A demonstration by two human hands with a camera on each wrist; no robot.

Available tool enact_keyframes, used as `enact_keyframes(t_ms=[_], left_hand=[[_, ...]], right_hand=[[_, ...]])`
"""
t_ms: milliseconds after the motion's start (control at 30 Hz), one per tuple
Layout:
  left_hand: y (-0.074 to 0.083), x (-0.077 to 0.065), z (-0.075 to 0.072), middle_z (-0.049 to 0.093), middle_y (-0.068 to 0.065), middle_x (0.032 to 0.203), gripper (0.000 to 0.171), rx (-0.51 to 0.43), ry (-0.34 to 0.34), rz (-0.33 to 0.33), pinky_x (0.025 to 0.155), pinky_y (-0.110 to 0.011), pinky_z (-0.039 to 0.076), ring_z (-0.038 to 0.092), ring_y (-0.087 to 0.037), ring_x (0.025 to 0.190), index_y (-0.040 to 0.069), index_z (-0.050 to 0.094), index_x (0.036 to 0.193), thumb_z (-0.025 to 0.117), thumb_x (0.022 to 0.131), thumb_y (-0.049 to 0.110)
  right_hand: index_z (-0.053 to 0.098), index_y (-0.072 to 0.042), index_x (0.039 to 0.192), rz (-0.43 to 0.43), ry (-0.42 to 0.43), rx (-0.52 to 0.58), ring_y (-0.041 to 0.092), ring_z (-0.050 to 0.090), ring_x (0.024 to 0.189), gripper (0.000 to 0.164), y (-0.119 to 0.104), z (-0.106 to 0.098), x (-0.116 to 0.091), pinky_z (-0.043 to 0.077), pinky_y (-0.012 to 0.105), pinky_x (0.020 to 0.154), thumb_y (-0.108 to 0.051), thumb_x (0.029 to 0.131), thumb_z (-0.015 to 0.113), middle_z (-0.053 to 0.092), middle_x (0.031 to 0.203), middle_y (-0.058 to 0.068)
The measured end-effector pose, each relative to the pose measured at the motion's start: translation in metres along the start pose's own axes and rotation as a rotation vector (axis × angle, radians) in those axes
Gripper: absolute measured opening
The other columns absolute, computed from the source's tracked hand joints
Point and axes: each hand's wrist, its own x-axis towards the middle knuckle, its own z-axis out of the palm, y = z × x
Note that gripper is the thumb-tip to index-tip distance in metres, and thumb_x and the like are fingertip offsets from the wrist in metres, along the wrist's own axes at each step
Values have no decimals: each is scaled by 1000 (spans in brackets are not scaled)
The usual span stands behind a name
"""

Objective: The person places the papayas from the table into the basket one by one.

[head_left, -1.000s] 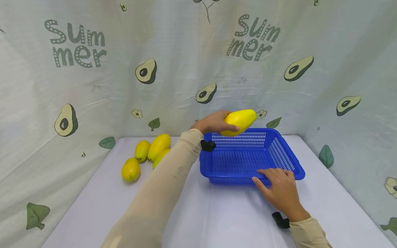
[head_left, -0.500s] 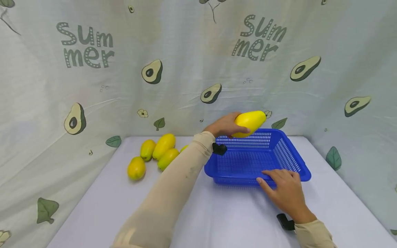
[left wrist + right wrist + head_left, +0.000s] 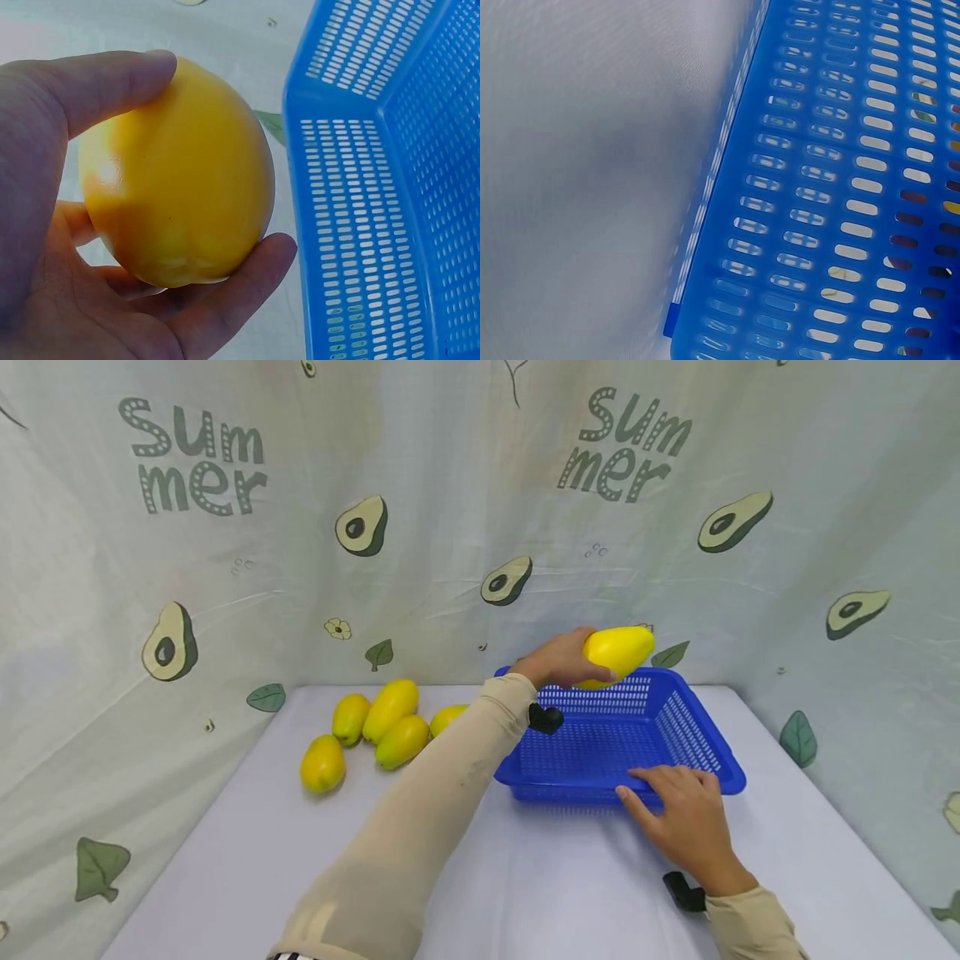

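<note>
My left hand holds a yellow papaya above the back left part of a blue plastic basket. In the left wrist view, the thumb lies across the top of the papaya and the fingers wrap beneath it; the slotted basket wall stands just to its right. My right hand is at the basket's near rim, its fingers hooked over the edge and its thumb on the outer side. Only the slotted wall of the basket fills the right wrist view; the hand itself is hidden there.
Several more yellow-green papayas lie in a loose group at the back left, among them a front one and a long one. My left sleeve partly covers another papaya. A printed cloth hangs behind the white table.
My left hand has carried the papaya a little to the right over the basket, uncovering more of the papaya group. The right hand stays at the rim. The head view has shifted slightly.
</note>
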Motion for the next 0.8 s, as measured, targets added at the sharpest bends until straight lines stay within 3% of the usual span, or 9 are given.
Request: enact_keyframes(t_ms=[233,367,500,633,800], left_hand=[[0,9,5,58,-2,122,83,59,-11,14,73,-26,54,59,-17,93,16,34,154,77,87,39],[-1,11,6,54,-5,139,82,-53,4,-5,77,-24,55,61,-17,103,16,33,156,76,89,39],[-4,8,2,47,-9,150,66,-173,6,-13,79,-26,57,63,-20,109,16,44,150,72,93,37],[-6,1,-8,54,-9,142,49,-147,-73,16,81,-30,57,62,-20,108,12,55,139,66,97,36],[-8,-11,-26,58,-9,138,47,-40,-203,43,82,-31,56,59,-19,114,10,56,138,63,99,35]], right_hand=[[74,-9,105,15,-8,-1,33,63,93,37,-1,1,-1,36,56,85,-39,83,75,72,98,9],[74,-9,104,4,-5,1,33,63,92,37,0,0,-1,36,56,84,-39,83,75,72,97,9],[74,-9,104,-6,-7,2,33,63,92,37,0,0,1,36,55,83,-39,83,76,72,98,9],[74,-9,104,-8,-3,-1,32,63,91,37,0,0,1,36,53,83,-40,83,75,73,98,9],[73,-8,102,-13,8,-7,33,63,89,38,3,0,0,36,53,82,-40,83,75,72,96,10]])
